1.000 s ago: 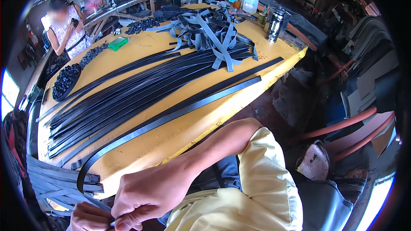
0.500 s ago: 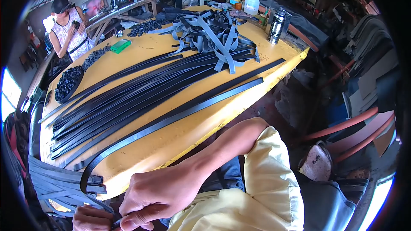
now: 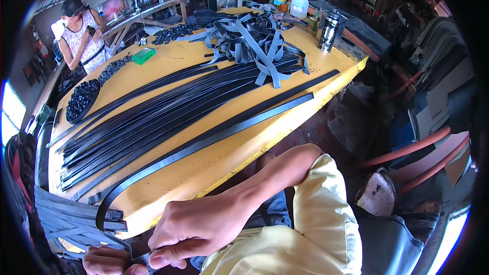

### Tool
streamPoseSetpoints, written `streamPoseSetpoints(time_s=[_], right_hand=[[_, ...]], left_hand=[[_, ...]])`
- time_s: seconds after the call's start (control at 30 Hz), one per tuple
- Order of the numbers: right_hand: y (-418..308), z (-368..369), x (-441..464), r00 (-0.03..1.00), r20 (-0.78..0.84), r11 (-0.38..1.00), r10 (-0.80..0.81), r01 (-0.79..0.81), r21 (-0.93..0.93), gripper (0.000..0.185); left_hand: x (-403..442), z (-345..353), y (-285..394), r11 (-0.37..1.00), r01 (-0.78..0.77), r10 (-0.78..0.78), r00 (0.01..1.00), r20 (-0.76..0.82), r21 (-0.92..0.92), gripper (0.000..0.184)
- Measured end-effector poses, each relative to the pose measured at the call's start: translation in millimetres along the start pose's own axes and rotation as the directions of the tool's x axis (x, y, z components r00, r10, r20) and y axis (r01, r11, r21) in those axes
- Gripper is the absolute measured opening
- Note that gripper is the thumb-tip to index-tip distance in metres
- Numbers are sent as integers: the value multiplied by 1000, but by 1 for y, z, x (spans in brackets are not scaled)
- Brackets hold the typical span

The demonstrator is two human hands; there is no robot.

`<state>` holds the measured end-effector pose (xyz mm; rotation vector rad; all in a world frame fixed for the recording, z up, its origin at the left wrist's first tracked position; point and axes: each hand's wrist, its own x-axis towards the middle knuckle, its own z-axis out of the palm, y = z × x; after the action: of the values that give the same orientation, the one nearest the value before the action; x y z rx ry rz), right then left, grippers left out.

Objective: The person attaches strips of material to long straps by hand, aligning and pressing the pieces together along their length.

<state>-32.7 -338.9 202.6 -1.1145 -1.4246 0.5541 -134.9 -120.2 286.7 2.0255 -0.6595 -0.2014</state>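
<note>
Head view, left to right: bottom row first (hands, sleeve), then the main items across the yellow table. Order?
Bottom: left hand → right hand → pale yellow sleeve.
Table: round heap of small black pieces → green box → tangle of straps → shiny metallic flask.

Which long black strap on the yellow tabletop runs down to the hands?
The shiny greyish-black strap, nearest the front edge of the yellow tabletop; it alone curls down to the left hand and right hand.
</note>
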Motion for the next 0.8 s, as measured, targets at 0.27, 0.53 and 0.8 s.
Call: streamPoseSetpoints(time_s=[0.27, 0.53, 0.8], right_hand=[[7, -10, -18, 1000, 8, 999, 30, -30, -43, 34], [24, -23, -22, 997, -42, 994, 68, -71, -78, 38], [46, -45, -2, 983, -78, 960, 169, -146, 237, 71]], left_hand=[[-12, -7, -6, 998, 59, -59, 998, -23, -10, 36], [-13, 3, -51, 992, 30, -2, 977, -212, 126, 55], [3, 11, -49, 965, 82, -50, 990, -131, 248, 47]])
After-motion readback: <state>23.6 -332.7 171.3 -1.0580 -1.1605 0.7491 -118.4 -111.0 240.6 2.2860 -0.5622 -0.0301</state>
